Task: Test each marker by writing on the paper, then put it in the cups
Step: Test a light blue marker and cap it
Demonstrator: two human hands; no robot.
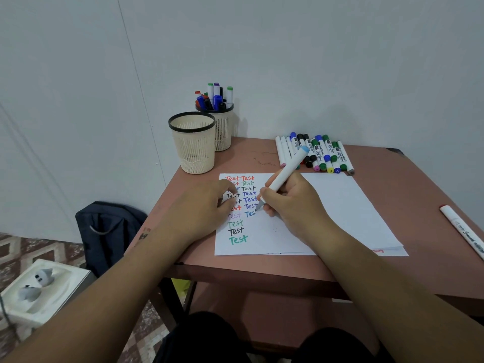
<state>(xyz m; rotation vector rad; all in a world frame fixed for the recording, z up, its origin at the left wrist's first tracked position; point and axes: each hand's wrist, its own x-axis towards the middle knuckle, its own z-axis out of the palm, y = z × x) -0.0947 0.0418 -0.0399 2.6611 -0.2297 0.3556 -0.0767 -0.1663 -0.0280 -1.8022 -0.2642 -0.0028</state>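
Note:
My right hand (pixel 290 203) grips a white marker (pixel 284 172) with a light blue end, its tip touching the white paper (pixel 340 205) beside a blue "Tes". Two columns of coloured "Test" words fill the paper's left part. My left hand (pixel 207 205) rests on the paper's left edge, fingers loosely curled, covering some words. A row of several markers (pixel 314 153) lies at the back of the table. Two cream mesh cups stand at the back left: the near cup (pixel 192 142) looks empty, the far cup (pixel 222 127) holds several markers.
The reddish-brown table (pixel 392 271) stands against a white wall. A single white marker (pixel 463 231) lies at the right edge. A dark backpack (pixel 110 231) and a white box (pixel 39 286) sit on the floor to the left.

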